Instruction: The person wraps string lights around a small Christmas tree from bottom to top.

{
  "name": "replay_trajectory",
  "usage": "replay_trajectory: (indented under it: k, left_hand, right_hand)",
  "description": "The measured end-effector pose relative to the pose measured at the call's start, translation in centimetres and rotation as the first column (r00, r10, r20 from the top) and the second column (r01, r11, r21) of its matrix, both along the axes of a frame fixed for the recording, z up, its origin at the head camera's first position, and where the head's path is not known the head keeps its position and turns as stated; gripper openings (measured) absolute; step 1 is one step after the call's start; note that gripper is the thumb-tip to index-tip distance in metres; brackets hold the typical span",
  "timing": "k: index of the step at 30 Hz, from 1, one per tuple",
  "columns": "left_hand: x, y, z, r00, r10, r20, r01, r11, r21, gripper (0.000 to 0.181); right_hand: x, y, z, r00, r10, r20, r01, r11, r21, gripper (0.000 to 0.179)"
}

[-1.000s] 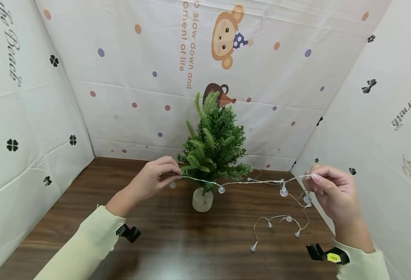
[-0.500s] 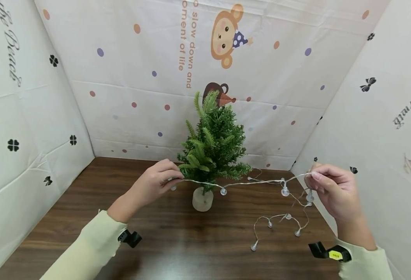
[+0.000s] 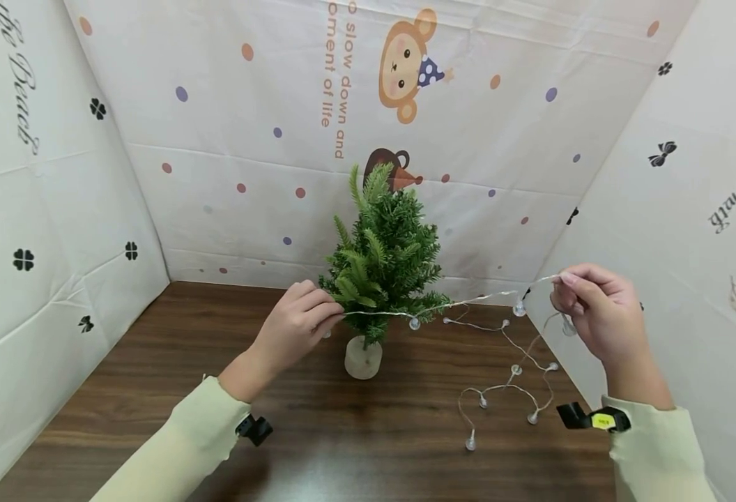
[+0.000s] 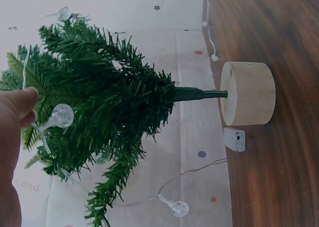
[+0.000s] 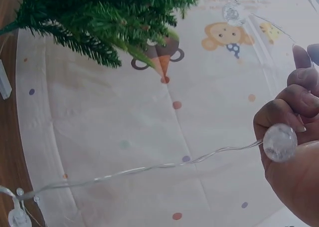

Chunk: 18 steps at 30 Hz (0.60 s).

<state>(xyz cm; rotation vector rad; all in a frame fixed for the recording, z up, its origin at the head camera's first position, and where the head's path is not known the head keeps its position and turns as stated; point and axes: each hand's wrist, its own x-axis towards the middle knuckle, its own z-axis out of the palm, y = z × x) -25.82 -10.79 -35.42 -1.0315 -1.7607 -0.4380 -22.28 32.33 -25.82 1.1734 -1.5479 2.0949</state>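
A small green artificial Christmas tree (image 3: 399,251) stands upright on a pale wooden base (image 3: 363,358). Across its lower branches runs a string of fairy lights (image 3: 415,323) with clear round bulbs. My left hand (image 3: 295,321) pinches the wire at the tree's left side; a bulb (image 4: 62,115) hangs beside its thumb in the left wrist view. Off to the right, my right hand (image 3: 600,307) pinches another stretch of the wire between thumb and fingers, higher than the left. One bulb (image 5: 280,143) hangs against its palm in the right wrist view.
The rest of the wire, with several bulbs (image 3: 483,402), lies in loops on the brown wooden table (image 3: 318,446), right of the tree. A white box (image 4: 234,139) sits near the tree base. Printed cloth walls (image 3: 230,216) close in the back and both sides.
My right hand has risen, and my left hand has shifted right and slightly up. The wire between them has lifted from near the trunk to across the lower branches.
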Motion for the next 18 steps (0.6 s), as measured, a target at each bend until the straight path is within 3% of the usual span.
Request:
replay_trajectory:
  k: [6,9,11,14,18]
  left_hand:
    - [0.0,0.8,-0.3,0.989,0.128,-0.079,-0.131,0.991,-0.025,0.01]
    - [0.1,1.1,-0.3,0.979,0.16,-0.126,-0.165,0.986,-0.036,0.009]
    - [0.3,1.3,-0.4,0.973,0.171,-0.153,-0.18,0.983,-0.047,0.007]
    - [0.4,1.6,-0.5,0.967,0.186,-0.175,-0.201,0.977,-0.073,0.006]
    - [0.7,1.7,-0.7,0.967,0.202,-0.155,-0.219,0.97,-0.104,0.003]
  right_hand:
    - [-2.0,0.3,0.8,0.983,-0.154,0.101,0.142,0.983,0.119,0.033]
    - [-3.4,0.4,1.0,0.964,-0.221,0.147,0.188,0.96,0.21,0.028]
    - [-4.3,0.4,1.1,0.947,-0.275,0.167,0.217,0.93,0.297,0.024]
    - [-5.6,0.3,1.4,0.912,-0.368,0.179,0.261,0.86,0.438,0.018]
    - [-7.2,-0.2,1.7,0.849,-0.517,0.111,0.352,0.71,0.61,0.016]
